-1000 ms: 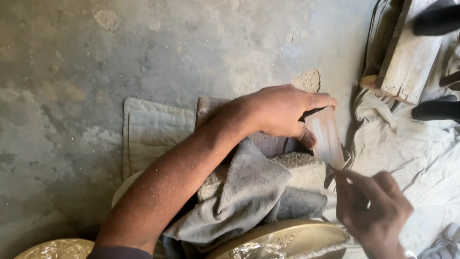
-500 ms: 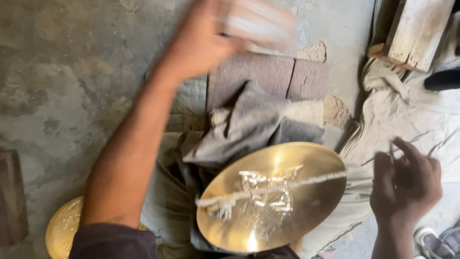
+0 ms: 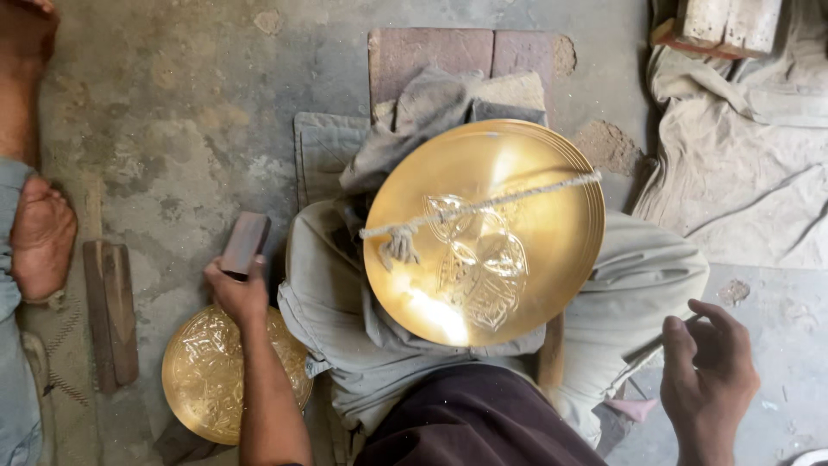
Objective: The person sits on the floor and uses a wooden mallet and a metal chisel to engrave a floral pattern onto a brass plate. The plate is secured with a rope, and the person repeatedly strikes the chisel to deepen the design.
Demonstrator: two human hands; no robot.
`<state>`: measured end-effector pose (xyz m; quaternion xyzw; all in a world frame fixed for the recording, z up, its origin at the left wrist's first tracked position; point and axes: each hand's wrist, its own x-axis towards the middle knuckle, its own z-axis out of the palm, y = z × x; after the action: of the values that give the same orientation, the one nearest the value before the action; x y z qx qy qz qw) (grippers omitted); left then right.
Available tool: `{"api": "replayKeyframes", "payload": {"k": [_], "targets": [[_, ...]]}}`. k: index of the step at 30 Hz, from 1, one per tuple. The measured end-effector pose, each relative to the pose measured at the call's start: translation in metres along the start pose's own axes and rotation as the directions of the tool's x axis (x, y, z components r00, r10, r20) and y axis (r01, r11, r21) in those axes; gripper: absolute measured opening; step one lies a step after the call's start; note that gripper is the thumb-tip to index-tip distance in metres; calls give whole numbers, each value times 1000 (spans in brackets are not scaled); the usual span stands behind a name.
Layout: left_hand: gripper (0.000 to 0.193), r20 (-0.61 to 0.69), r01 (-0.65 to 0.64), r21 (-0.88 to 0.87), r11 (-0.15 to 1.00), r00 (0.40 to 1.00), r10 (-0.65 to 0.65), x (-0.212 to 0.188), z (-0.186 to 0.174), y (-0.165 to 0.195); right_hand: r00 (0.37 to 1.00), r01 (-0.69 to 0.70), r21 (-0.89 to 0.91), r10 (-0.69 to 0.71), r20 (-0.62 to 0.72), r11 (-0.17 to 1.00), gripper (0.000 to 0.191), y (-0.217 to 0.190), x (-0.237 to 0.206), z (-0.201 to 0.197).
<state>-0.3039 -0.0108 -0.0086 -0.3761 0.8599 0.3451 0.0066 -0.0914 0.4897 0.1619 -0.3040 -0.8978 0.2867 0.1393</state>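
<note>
Glossy engraved brass plate (image 3: 487,237); dark smooth wooden block (image 3: 245,243); rough matt concrete floor (image 3: 172,112); coarse cloth (image 3: 742,173).

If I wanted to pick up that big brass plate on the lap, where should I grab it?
Probably by the rim of the brass plate, from its right edge, which lies bare. The plate is thin, wide and tilted, and a cord crosses its face, so pinch the edge clear of the cord.
</note>
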Motion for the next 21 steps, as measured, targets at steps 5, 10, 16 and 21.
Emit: {"api": "replayKeyframes", "payload": {"k": [5,10,16,21], "targets": [[55,-86,-374,416,829,891,445,-30,-10,2,986,-169,433,145,88,886,14,2,-35,-6],[19,-167,-624,-137,770,780,602,-124,-48,43,903,-413,805,74,424,425,13,-5,-67,3],[21,273,-374,-872,316,164,948,-280,-56,85,794,-533,764,-97,600,364,16,-42,-86,30],[23,504,119,-859,498,364,783,-278,-49,104,833,-208,712,-260,488,670,36,-38,-72,32]]}}
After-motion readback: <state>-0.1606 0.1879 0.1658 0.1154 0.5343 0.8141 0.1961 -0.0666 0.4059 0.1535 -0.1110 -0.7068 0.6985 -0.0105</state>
